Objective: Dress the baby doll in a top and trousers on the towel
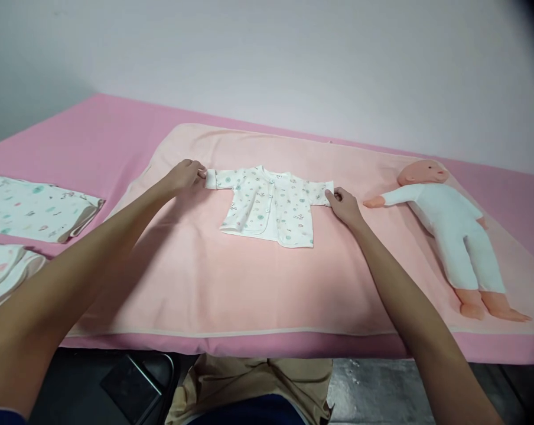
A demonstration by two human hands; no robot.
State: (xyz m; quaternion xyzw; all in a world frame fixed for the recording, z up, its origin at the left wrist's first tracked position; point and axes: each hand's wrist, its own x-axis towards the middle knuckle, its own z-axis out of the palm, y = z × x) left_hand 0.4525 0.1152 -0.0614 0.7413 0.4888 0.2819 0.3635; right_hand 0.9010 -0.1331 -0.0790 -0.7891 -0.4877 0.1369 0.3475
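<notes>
A small white baby shirt (271,206) with a green and grey print lies spread on the peach blanket (258,289), its sleeves stretched out sideways. My left hand (187,175) is closed at the cuff of the sleeve on the left, fingers pinched together at its edge. At the other cuff, my right hand (343,205) grips the fabric between thumb and fingers. The front of the shirt is closed, with small snaps down the middle. To the right of my right hand, a baby doll (448,218) in a white body suit lies on its back, arms apart.
Folded printed cloth (32,206) lies on the pink table cover (81,141) at the left, with another folded cloth (5,268) nearer to me. A pale wall (293,71) stands behind the table. Below the front edge is a black chair (72,378) with a dark flat object.
</notes>
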